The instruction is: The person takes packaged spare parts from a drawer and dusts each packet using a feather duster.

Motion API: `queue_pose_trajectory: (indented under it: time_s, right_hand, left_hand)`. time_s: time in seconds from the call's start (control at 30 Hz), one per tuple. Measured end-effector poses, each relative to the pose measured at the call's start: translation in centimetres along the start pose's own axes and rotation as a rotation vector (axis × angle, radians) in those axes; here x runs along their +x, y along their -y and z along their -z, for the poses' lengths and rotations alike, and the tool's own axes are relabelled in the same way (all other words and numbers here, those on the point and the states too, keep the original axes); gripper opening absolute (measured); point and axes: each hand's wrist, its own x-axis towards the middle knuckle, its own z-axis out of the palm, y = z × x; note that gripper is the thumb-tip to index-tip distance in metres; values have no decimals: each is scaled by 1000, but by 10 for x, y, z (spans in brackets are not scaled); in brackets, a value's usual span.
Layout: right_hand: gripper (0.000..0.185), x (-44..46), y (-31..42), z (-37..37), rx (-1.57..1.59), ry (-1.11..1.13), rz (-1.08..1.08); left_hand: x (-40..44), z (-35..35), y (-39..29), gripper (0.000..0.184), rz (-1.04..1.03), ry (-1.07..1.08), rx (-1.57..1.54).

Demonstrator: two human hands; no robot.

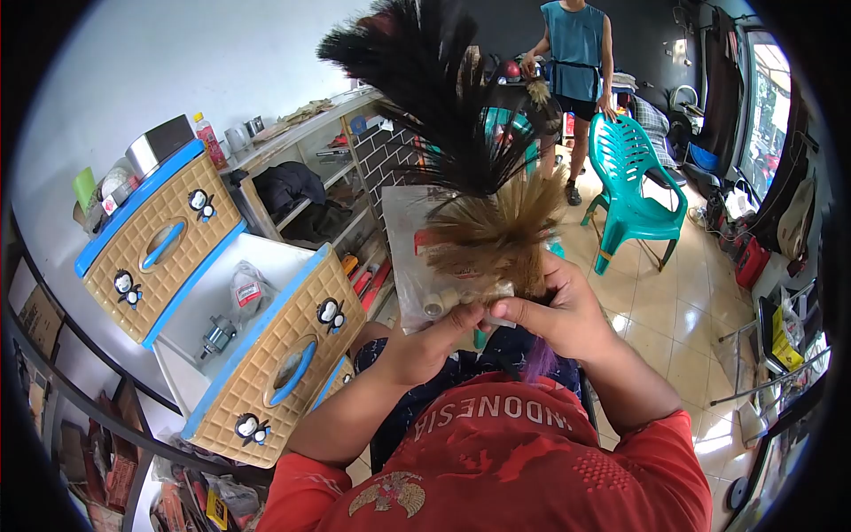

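Both hands meet in front of my chest. My left hand (434,341) is closed, its thumb and fingers pinching the lower edge of a clear plastic bag (403,244). Inside the bag, near the bottom, sits a small metal cylindrical part (436,306). My right hand (567,310) is closed around a feather duster (496,222), its thumb close to the left thumb and touching the bag's corner. Brown feathers fan out above the right hand, with long black plumes (417,106) rising higher. A purple tuft (539,359) hangs below the hands. The duster's handle is hidden.
At left, a drawer (275,355) of a penguin-decorated cabinet stands pulled out, holding a metal part (218,335) and a bagged item (250,288). Behind is a shelf (310,115). A green plastic chair (629,186) stands at right, with another person (576,53) beside it.
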Motion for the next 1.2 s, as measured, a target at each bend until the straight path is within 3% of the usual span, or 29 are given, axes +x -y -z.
queue_pose_trajectory:
  time_s: [0.2,0.3,0.43,0.5,0.7,0.8,0.9,1.0,1.2]
  right_hand:
    - [40,0,0,2,-180,-32,60]
    - [40,1,0,3,-204,-49,48]
    - [40,1,0,1,-110,-72,47]
    - [36,-1,2,-1,-72,-108,-89]
    - [28,-1,-1,4,-37,-49,-66]
    - [27,4,-4,1,-200,15,109]
    - [27,4,-5,1,-238,27,140]
    - [26,2,1,4,-196,26,21]
    - [26,1,-1,3,-214,-20,70]
  left_hand:
    - [0,7,0,33,-43,-12,20]
    - [1,7,-4,35,38,-20,42]
    - [1,6,-5,35,64,-87,-3]
    - [3,3,-10,34,90,-130,-33]
    - [3,5,-11,42,140,-140,-88]
    - [3,6,-10,33,107,-100,-68]
    - [2,9,-9,33,140,-61,14]
    - [3,11,-15,33,135,-21,84]
    - [5,7,-17,34,49,-109,231]
